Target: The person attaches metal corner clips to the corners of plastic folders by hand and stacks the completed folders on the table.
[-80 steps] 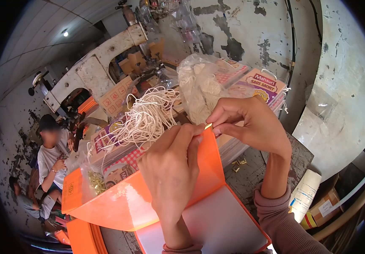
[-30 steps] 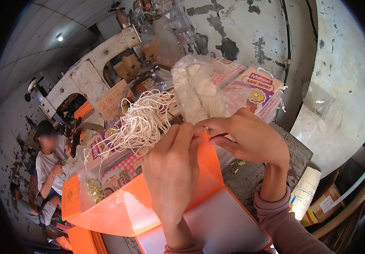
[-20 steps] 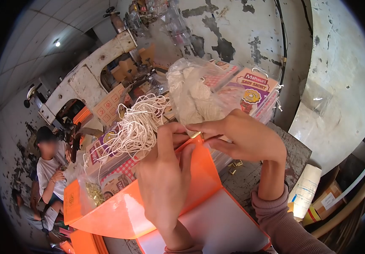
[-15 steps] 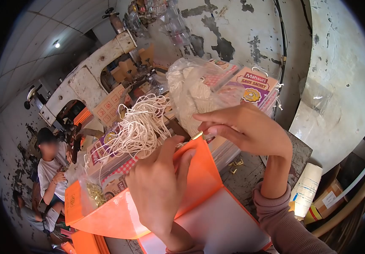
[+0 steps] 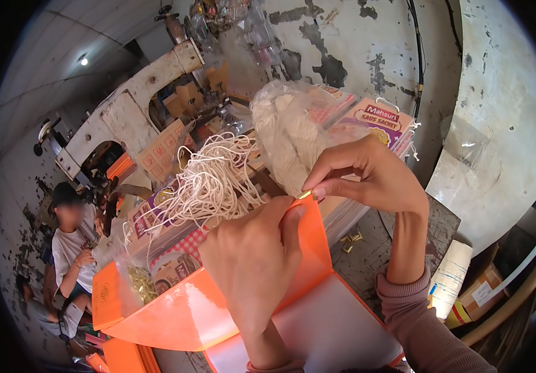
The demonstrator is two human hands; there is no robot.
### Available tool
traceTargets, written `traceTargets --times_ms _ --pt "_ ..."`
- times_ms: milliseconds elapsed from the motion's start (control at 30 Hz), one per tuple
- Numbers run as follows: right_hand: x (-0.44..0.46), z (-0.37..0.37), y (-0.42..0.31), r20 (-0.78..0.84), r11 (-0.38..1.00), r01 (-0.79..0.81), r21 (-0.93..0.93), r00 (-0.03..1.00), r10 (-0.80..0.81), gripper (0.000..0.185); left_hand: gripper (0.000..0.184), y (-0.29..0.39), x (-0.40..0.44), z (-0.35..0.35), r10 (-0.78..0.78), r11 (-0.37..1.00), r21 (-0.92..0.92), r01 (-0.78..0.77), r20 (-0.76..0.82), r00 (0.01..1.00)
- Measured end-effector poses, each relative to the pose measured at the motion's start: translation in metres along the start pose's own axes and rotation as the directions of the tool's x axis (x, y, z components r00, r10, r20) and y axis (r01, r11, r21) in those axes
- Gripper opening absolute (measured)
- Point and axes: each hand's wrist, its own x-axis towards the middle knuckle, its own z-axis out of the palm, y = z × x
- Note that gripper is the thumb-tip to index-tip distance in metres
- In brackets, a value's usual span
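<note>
An orange plastic folder cover (image 5: 184,311) lies open in front of me, its greyish inner side (image 5: 336,329) facing up at the lower right. My left hand (image 5: 252,261) grips the cover's raised upper edge between thumb and fingers. A small gold metal clip (image 5: 306,194) sits at the top corner of that edge. Thumb and index finger of my right hand (image 5: 367,177) pinch at the clip; exactly how it fits on the corner is partly hidden by the fingertips.
White cord (image 5: 215,180) lies tangled on stacked printed cartons beside a plastic bag of cord (image 5: 283,137). Loose gold clips (image 5: 350,241) lie on the bench; more fill a clear bag (image 5: 138,283). A white roll (image 5: 449,273) stands right. Another person (image 5: 72,242) sits at left near a machine (image 5: 125,105).
Both hands and the cover's raised corner have shifted slightly right. My right fingers have drawn together on the gold clip, and my left hand has moved along the edge nearer the corner.
</note>
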Motion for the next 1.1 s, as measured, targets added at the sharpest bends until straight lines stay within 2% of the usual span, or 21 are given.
traceTargets --times_ms 333,467,500,533,600,633,667,700,733,800,833,900,933,1000,1033,1067,1100 --pt "0.0 0.001 0.001 0.004 0.998 0.059 -0.029 0.998 -0.059 0.007 0.008 0.0 0.001 0.004 -0.03 0.999 -0.038 0.028 -0.028 0.999" --pt "-0.001 -0.003 -0.004 0.057 0.999 -0.011 -0.046 0.998 0.013 0.012 0.009 -0.001 0.001 0.003 0.009 0.999 -0.031 -0.01 -0.039 0.999" --pt "-0.001 -0.002 -0.005 0.088 0.997 -0.037 -0.062 0.995 0.042 0.015 0.008 -0.001 0.0 0.002 0.015 1.0 0.004 -0.015 0.003 1.0" --pt "-0.003 -0.001 -0.002 0.084 0.998 -0.025 -0.059 0.996 0.03 0.015 0.01 -0.002 0.0 0.001 0.017 0.999 0.043 -0.019 0.044 0.999" --pt "-0.008 0.001 0.001 0.062 0.956 0.139 -0.258 0.99 -0.127 0.022 0.014 0.0 -0.002 -0.003 0.013 0.998 0.063 -0.015 0.041 0.999" --pt "-0.013 -0.004 -0.004 0.062 0.953 0.156 -0.261 0.987 -0.145 0.022 0.02 0.0 -0.002 -0.003 0.003 0.998 0.068 -0.005 0.043 0.999" --pt "-0.019 -0.011 -0.013 0.012 0.957 0.084 -0.278 0.996 -0.084 0.025 0.02 -0.003 -0.002 -0.001 0.001 0.997 0.074 -0.003 0.029 1.0" --pt "-0.026 -0.017 -0.02 -0.036 0.957 0.009 -0.289 0.999 -0.02 0.027 0.021 -0.008 -0.004 0.002 0.064 0.995 0.081 -0.066 0.016 0.998" --pt "-0.032 -0.02 -0.024 -0.024 0.957 0.02 -0.288 0.999 -0.028 0.027 0.022 -0.011 -0.006 0.001 0.123 0.988 0.089 -0.123 0.006 0.992" --pt "-0.045 -0.026 -0.03 -0.158 0.978 -0.082 -0.192 0.986 0.052 0.025 0.025 -0.012 -0.009 -0.006 0.085 0.991 0.099 -0.091 0.063 0.994" --pt "-0.046 -0.027 -0.032 -0.134 0.978 -0.084 -0.189 0.989 0.059 0.025 0.03 -0.014 -0.013 -0.008 0.162 0.978 0.139 -0.158 -0.013 0.987" --pt "-0.045 -0.029 -0.031 0.119 0.943 -0.163 -0.29 0.972 0.204 0.019 0.037 -0.02 -0.029 -0.014 0.297 0.933 0.243 -0.264 -0.111 0.948" --pt "-0.048 -0.026 -0.025 0.137 0.943 -0.169 -0.286 0.967 0.214 0.019 0.037 -0.023 -0.04 -0.023 0.278 0.939 0.238 -0.248 -0.103 0.955" --pt "-0.057 -0.014 0.003 0.38 0.878 -0.105 -0.466 0.873 0.306 0.018 0.039 -0.023 -0.069 -0.05 0.39 0.908 0.208 -0.364 -0.099 0.915" --pt "-0.066 -0.008 0.019 0.394 0.879 -0.105 -0.466 0.865 0.312 0.018 0.039 -0.018 -0.091 -0.067 0.309 0.951 -0.022 -0.309 -0.009 0.951" --pt "-0.08 0.001 0.038 0.35 0.814 -0.152 -0.561 0.847 0.399 0.017 0.039 -0.017 -0.108 -0.084 0.279 0.904 -0.38 -0.196 0.177 0.944" --pt "-0.094 0.01 0.056 0.295 0.735 -0.195 -0.649 0.827 0.479 0.015 0.039 -0.016 -0.123 -0.096 0.309 0.748 -0.663 0.001 0.35 0.884"
